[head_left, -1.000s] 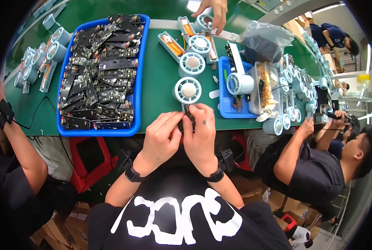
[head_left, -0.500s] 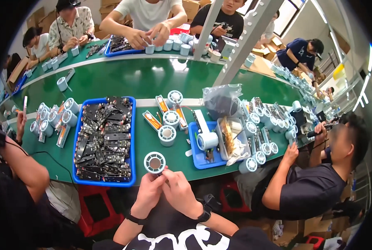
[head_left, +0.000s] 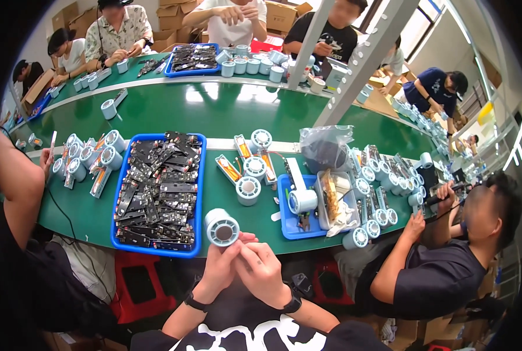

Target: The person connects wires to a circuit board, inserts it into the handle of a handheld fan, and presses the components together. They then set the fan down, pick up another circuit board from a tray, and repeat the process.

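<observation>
A light-blue handheld fan (head_left: 221, 225) is held upright before me at the table's near edge, its round slotted head facing me. My left hand (head_left: 217, 270) is closed round the part below the head. From the right, my right hand (head_left: 264, 274) comes against the same spot, fingers bent and pressed together; its fingertips and the fan's lower part are hidden. Just to the left lies a blue tray (head_left: 200, 193) heaped with black circuit-board strips (head_left: 156, 190). Beyond the held fan rest several similar fans (head_left: 248, 188), some with orange-filled open handles.
A smaller blue tray (head_left: 285, 225) on the right carries a fan (head_left: 303, 200) and a clear box (head_left: 350, 205). More fans (head_left: 85, 155) lie left. Co-workers sit on both sides and opposite; the right one (head_left: 430, 257) holds a tool. A metal post (head_left: 363, 67) rises from the table.
My view has shifted, so the table's contents appear farther right. The held fan has tilted, now showing more of its head's side. Both hands remain together below it.
</observation>
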The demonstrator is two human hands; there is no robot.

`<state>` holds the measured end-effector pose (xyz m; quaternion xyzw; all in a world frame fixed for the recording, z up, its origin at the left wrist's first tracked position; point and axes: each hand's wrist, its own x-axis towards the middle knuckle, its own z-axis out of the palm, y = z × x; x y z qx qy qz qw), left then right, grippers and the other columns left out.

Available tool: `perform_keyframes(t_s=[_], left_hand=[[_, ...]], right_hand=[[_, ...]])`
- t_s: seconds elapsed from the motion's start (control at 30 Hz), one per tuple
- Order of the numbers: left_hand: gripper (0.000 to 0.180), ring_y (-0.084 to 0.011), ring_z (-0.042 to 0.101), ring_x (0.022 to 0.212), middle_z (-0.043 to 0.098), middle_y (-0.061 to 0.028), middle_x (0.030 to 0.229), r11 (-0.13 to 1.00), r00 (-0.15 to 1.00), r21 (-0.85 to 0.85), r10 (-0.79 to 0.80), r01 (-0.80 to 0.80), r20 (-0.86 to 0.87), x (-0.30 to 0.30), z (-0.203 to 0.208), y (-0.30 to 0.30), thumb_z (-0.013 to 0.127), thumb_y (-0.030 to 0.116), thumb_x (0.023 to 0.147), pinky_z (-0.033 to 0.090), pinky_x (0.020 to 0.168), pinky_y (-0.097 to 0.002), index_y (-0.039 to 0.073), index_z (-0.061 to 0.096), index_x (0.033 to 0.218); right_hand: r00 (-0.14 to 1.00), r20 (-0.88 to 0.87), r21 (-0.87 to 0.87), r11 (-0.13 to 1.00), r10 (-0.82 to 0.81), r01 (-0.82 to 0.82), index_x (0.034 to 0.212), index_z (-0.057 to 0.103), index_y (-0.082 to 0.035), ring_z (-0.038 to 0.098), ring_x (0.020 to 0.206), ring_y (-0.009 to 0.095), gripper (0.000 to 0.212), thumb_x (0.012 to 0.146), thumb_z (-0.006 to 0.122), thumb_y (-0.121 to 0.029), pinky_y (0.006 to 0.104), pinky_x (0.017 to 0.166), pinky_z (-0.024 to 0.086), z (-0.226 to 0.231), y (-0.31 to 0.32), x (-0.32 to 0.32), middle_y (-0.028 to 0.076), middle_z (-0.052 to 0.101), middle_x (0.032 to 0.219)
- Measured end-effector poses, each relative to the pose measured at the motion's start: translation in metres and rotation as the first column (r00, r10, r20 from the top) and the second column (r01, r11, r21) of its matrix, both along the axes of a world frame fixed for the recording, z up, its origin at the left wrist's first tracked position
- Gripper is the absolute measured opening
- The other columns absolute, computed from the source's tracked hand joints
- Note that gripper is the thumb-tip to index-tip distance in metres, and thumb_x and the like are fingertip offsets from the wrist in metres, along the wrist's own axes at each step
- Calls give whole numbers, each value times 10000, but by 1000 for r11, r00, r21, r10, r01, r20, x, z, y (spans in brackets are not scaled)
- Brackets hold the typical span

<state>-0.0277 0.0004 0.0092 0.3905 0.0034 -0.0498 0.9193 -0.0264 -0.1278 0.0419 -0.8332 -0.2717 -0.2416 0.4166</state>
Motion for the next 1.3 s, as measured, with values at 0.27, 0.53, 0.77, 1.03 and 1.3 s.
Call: perform_keyframes(t_s=[0.27, 0.53, 0.77, 1.03, 1.3], left_hand=[[276, -324, 656, 1122, 659, -225, 1217, 997, 997, -16, 71, -71, 8, 0, 3, -2, 561, 187, 1012, 508, 1008, -451, -17, 589, 1197], [305, -363, 675, 1084, 690, -233, 1129, 992, 992, -16, 127, -127, 26, 13, 16, 11, 557, 290, 1007, 474, 1059, -510, 14, 566, 1138], [314, -369, 693, 1032, 712, -199, 1015, 996, 995, -8, 84, -84, 56, 21, 12, 11, 549, 341, 1003, 446, 1086, -525, 38, 547, 1087], [263, -351, 696, 1040, 714, -178, 998, 998, 997, -56, 31, -27, 74, 21, 11, 11, 496, 286, 1040, 406, 1120, -486, 36, 515, 1120], [381, -282, 676, 1055, 668, -129, 1060, 993, 998, 121, -3, 10, -61, 31, 27, 10, 578, 149, 988, 532, 967, -421, -12, 452, 1310]], right_hand=[[993, -114, 54, 998, -5, 11, 1175, 637, -14, 659, 846, 257, 384, 809, 753, -2, 326, 687, 536, -1, -3, 0, 115, 660, 1014], [581, -725, 415, 908, 369, -59, 1202, 584, 42, 693, 788, 170, 331, 931, 703, -105, 298, 728, 549, -16, -16, 0, 115, 705, 925], [611, -681, 384, 907, 404, -173, 1202, 574, 59, 694, 744, 158, 367, 915, 726, -112, 289, 691, 548, -10, -19, 5, 109, 705, 887], [641, -670, 360, 919, 374, -160, 1207, 570, 70, 666, 701, 138, 388, 900, 735, -99, 282, 651, 532, -8, -18, 2, 95, 685, 836], [391, -712, 638, 770, 584, 11, 1244, 584, 32, 622, 743, 88, 297, 973, 636, -79, 233, 647, 497, -13, -16, 15, 32, 676, 901]])
